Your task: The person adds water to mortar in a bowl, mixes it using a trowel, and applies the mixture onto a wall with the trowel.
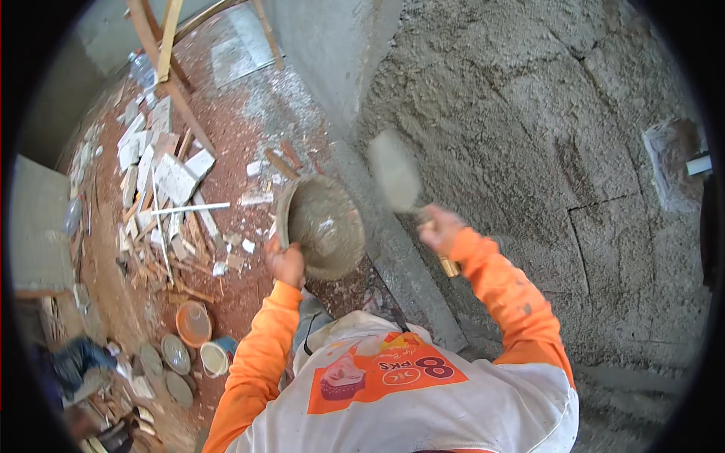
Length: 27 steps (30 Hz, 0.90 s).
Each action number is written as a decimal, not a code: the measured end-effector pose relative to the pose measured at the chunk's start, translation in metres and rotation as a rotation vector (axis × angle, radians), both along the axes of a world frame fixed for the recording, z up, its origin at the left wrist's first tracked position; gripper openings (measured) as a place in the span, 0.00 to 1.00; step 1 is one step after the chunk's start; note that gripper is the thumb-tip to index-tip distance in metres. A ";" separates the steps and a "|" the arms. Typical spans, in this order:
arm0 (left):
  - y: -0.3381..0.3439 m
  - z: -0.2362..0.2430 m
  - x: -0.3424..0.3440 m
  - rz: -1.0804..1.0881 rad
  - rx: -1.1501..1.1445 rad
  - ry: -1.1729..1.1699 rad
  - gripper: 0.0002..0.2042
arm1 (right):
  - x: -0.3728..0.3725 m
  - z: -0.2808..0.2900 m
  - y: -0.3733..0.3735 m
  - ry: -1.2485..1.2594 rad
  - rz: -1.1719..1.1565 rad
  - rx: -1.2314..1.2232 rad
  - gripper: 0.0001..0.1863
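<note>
My left hand [285,263] grips the near-left rim of a round, mortar-caked bowl [282,211], its thumb over the edge. Wet grey mortar [332,245] coats the inside of the bowl, which is tilted so that its inside shows. To the right, my right hand [442,229] is closed round the wooden handle of a trowel [394,172]. The trowel's rounded blade is smeared by motion and points away from me, in front of the rough wall. Whether mortar lies on the blade I cannot tell.
A rough mortared wall [491,143] fills the right side, with a recessed box [674,162] in it. Broken white pieces and wood scraps [177,177] litter the reddish floor at left. Wooden props [174,83] stand behind. Near left are an orange bucket [194,325] and a white bucket [217,359].
</note>
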<state>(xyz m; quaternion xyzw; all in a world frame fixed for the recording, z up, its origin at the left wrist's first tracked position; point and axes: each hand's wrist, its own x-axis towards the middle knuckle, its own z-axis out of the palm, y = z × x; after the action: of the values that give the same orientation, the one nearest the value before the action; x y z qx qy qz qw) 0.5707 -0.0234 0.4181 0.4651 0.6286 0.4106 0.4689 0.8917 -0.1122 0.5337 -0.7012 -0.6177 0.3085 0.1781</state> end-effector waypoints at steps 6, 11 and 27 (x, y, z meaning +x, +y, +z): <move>-0.079 0.060 0.058 -0.191 0.414 0.301 0.16 | -0.027 -0.104 0.009 -0.823 0.357 0.157 0.16; -0.128 0.068 0.060 -0.312 0.465 0.341 0.14 | -0.055 -0.147 -0.057 -0.338 0.491 -0.279 0.18; -0.144 -0.073 -0.023 0.158 -0.134 -0.384 0.16 | -0.117 -0.047 -0.067 -0.269 0.068 -0.037 0.18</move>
<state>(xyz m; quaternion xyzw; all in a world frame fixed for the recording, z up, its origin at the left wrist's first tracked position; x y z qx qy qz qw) 0.5480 -0.1669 0.3454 0.2954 0.5880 0.4844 0.5765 0.7742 -0.1794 0.4867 -0.7179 -0.6536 0.2290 0.0701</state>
